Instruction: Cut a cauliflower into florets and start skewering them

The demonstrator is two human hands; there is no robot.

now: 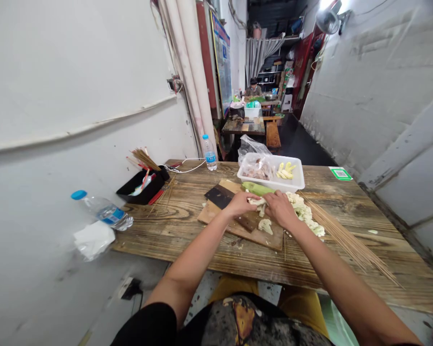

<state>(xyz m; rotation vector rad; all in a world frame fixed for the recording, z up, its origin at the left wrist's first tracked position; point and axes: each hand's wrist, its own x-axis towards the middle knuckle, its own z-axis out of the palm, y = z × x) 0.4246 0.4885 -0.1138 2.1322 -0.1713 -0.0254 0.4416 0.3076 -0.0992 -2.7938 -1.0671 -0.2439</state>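
Both my hands meet over a wooden cutting board (216, 214) on a plank table (187, 235). My left hand (240, 203) and my right hand (280, 209) are closed together on a pale cauliflower piece (257, 202) held between them. Another small floret (265, 226) lies on the board just below. A cleaver (223, 198) rests flat on the board under my left wrist. A pile of cauliflower florets (305, 214) sits to the right of my right hand. A green cucumber (257, 188) lies behind the hands.
A white tray (298, 180) with a plastic bag and yellow pieces stands behind the board. Many bamboo skewers (346, 235) lie at the right. A black tray (140, 190) with sticks, two water bottles (106, 214) and a tissue are left. A person sits at far tables.
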